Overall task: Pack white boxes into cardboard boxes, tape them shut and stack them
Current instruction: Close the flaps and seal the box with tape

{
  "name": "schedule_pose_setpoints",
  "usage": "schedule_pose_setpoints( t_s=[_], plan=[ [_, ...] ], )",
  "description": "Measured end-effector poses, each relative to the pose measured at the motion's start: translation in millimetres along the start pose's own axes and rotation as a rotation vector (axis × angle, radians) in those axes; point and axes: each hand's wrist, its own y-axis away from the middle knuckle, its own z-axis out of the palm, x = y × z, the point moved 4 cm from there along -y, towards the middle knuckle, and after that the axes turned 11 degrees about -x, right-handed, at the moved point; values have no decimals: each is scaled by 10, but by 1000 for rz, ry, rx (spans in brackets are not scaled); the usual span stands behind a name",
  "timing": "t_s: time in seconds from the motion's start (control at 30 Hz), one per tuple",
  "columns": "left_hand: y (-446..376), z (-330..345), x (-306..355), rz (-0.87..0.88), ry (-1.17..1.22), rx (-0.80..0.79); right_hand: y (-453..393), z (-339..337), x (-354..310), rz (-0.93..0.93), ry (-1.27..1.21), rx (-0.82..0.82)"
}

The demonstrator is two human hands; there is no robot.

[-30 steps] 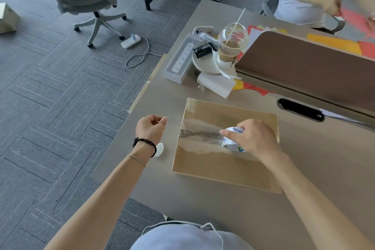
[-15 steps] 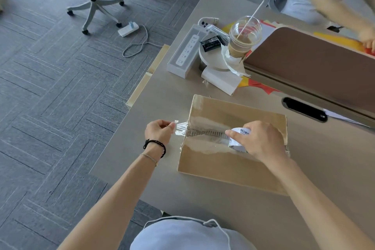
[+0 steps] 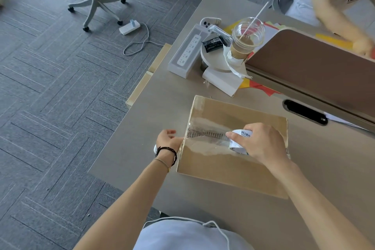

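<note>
The table (image 3: 203,199) carries a closed box (image 3: 233,166) near its left edge, flaps down and a strip of clear tape (image 3: 205,134) running along the middle seam. The box looks stiff but light, thin card that would dent under a hard squeeze, so it is best lifted by two opposite sides or from under the corners, not by the taped flaps. The tape is glossy, thin and clingy; it will likely wrinkle or stick to itself if slack. The right hand (image 3: 261,142) is closed around the roll (image 3: 238,142), which rests on the seam at mid-box. The left hand (image 3: 169,140) presses against the box's left side, fingers curled; whether it pinches the tape end I cannot tell.
</note>
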Motion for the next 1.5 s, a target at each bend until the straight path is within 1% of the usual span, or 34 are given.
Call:
schedule_pose_setpoints(
  t_s=[0.07, 0.1, 0.13, 0.17, 0.23, 0.3, 0.37, 0.43, 0.47, 0.5, 0.57, 0.7, 0.77, 0.87, 1.03, 1.1, 1.17, 1.23, 1.3, 1.33, 1.4, 1.5],
  plan=[
    [55, 35, 282, 207, 9, 14, -12, 17, 21, -7, -63, -17],
    [92, 97, 425, 284, -10, -18, -29, 36, 41, -20, -116, -36],
    [117, 178, 555, 349, -55, -54, -47, 52, 62, -39, -177, -62],
    [136, 259, 636, 378, -143, -82, -65, 55, 80, -60, -245, -92],
    [122, 348, 708, 375, -244, -79, -85, 36, 122, -112, -390, -150],
    [79, 349, 745, 354, -267, -63, -74, 13, 184, -160, -577, -229],
    [35, 326, 829, 354, -324, -59, -24, 19, 250, -198, -785, -365],
    [5, 308, 930, 354, -341, -75, 23, 43, 284, -225, -867, -473],
    [-9, 309, 969, 346, -331, -83, 34, 44, 274, -229, -861, -489],
    [-16, 311, 995, 332, -310, -91, 33, 36, 251, -235, -840, -470],
    [-34, 310, 1013, 307, -277, -100, 7, -22, 166, -270, -768, -366],
    [-28, 297, 1051, 309, -296, -91, -5, -180, 124, -295, -608, -194],
    [-17, 297, 1065, 293, -281, -99, 0, -204, 239, -268, -540, -145],
    [18, 312, 1084, 268, -265, -106, -8, -79, 406, -187, -419, -149],
    [79, 381, 1065, 269, -358, -8, 24, -49, 390, -116, -274, -39],
    [135, 439, 1017, 334, -473, 112, 50, -49, 433, -156, -310, -69],
    [222, 520, 974, 418, -666, 224, 74, 1, 589, -218, -503, -191],
    [302, 583, 977, 475, -798, 287, 120, 23, 755, -283, -729, -351],
    [285, 612, 981, 489, -870, 303, 155, -3, 815, -337, -841, -447],
    [261, 614, 975, 480, -890, 300, 150, -36, 802, -347, -822, -445],
    [218, 606, 964, 454, -875, 278, 116, -135, 726, -369, -745, -378],
    [179, 574, 962, 418, -811, 246, 97, -303, 742, -369, -590, -185]
  ],
)
